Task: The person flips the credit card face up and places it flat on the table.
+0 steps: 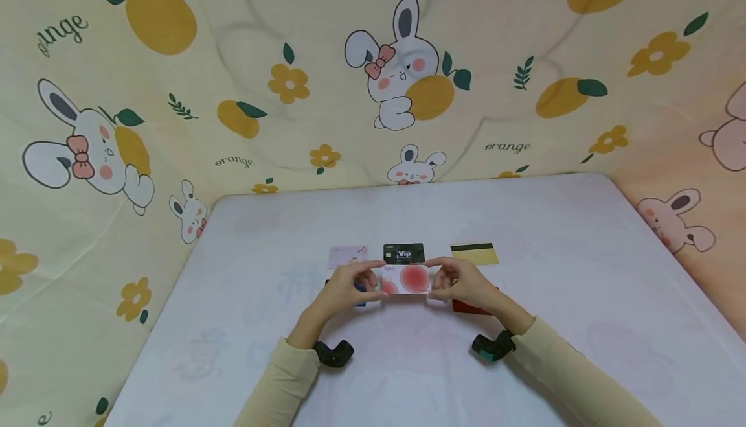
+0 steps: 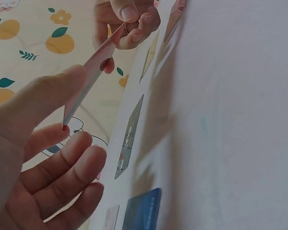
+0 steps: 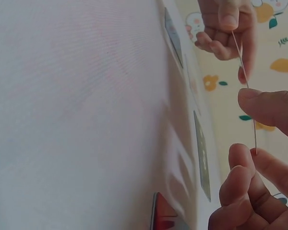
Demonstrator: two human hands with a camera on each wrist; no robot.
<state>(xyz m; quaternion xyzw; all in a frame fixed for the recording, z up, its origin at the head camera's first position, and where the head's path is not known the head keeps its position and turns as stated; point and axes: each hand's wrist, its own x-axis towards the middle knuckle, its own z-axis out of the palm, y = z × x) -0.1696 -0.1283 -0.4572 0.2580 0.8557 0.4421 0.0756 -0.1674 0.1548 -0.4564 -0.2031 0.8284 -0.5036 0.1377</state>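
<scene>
I see a pink-and-white card [image 1: 416, 279] held above the white tabletop [image 1: 396, 362], upright at the clock's centre, pinched between thumb and forefinger of the left hand [image 1: 346, 286] at nine o'clock and the right hand [image 1: 466, 282] at three. Around it on the table lie a black Vip card [image 1: 404, 253] at twelve, a gold card [image 1: 478, 255] at two, a red card [image 1: 469, 307] near four, a blue card [image 2: 143, 211] towards nine and a pale floral card [image 1: 348, 254] at ten. Beyond twelve rises a cream backdrop [image 1: 326, 12] printed with rabbits and oranges.
</scene>
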